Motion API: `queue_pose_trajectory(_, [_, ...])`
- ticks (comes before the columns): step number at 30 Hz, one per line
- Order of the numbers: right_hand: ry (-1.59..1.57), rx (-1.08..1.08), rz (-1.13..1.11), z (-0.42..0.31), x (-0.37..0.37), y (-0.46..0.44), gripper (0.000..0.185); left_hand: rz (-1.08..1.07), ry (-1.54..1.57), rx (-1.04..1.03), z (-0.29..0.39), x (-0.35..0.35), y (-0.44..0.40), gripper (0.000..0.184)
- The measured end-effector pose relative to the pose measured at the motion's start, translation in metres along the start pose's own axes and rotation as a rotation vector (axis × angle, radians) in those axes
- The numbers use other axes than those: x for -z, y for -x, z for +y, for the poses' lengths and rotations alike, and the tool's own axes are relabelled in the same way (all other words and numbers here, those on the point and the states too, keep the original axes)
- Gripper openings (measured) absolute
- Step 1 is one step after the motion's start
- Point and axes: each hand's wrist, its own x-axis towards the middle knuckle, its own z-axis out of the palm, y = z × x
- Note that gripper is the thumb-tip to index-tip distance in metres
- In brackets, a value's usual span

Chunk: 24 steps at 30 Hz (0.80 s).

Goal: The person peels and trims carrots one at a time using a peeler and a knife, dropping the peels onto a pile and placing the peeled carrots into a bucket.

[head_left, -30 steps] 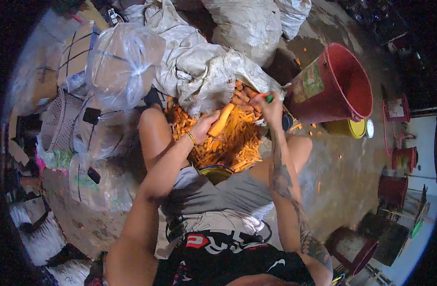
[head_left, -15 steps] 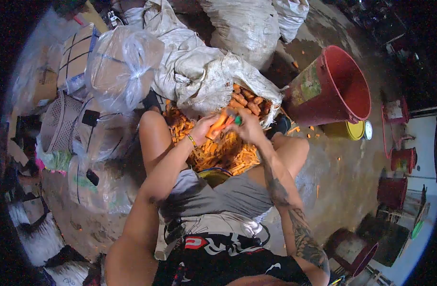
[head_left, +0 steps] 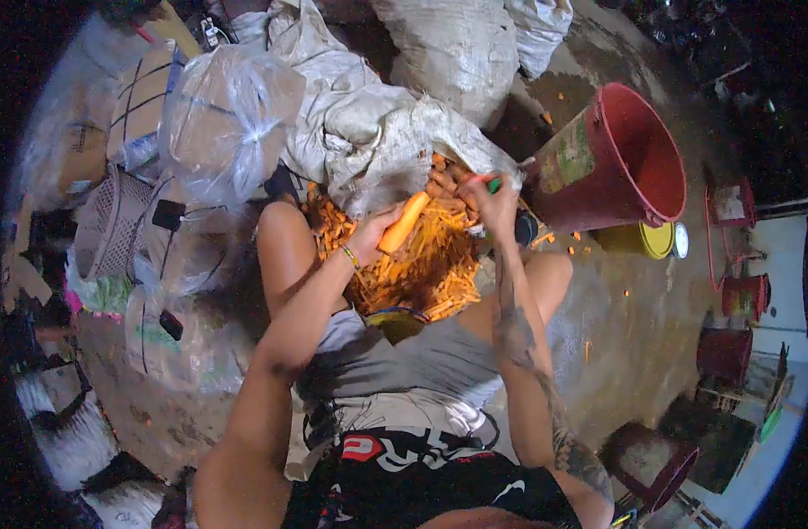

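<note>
My left hand (head_left: pixel 374 236) is closed around a smooth, bright orange carrot (head_left: pixel 405 222), tilted over a heap of orange carrot pieces and strips (head_left: pixel 421 280). To the right and apart from the carrot, my right hand (head_left: pixel 497 210) grips a small peeler (head_left: pixel 493 185) with green and red parts; its blade is too blurred to make out. Duller carrots (head_left: pixel 443 183) spill from the mouth of a white woven sack (head_left: pixel 377 132) just beyond my hands. A round container's rim (head_left: pixel 398 312) shows between my legs at the near edge of the heap.
A tall red bucket (head_left: pixel 567 167) leans at the right, beside a yellow-lidded tub (head_left: pixel 657 240). Plastic-wrapped boxes (head_left: pixel 232 115) and a mesh basket (head_left: pixel 113 225) crowd the left. More full sacks (head_left: pixel 457 57) stand behind. Carrot scraps dot the wet floor (head_left: pixel 629 326).
My right hand has moved away from the carrot, to the right and up, carrying the peeler. The left hand still holds the carrot, now turned more upright.
</note>
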Motion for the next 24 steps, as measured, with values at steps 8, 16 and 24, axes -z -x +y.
queue_pose_trajectory(8, [-0.064, -0.053, 0.121, -0.041, 0.021, 0.005, 0.029, 0.079, -0.052, 0.041, 0.004, -0.023, 0.016, 0.044])
queue_pose_trajectory(16, [0.135, -0.016, -0.009, -0.043, 0.009, 0.011, 0.046, 0.088, -0.018, -0.01, -0.007, -0.008, 0.002, 0.039])
queue_pose_trajectory(24, [0.071, 0.172, -0.199, -0.05, -0.001, 0.028, 0.052, 0.116, 0.007, -0.03, -0.004, -0.016, 0.001, 0.044])
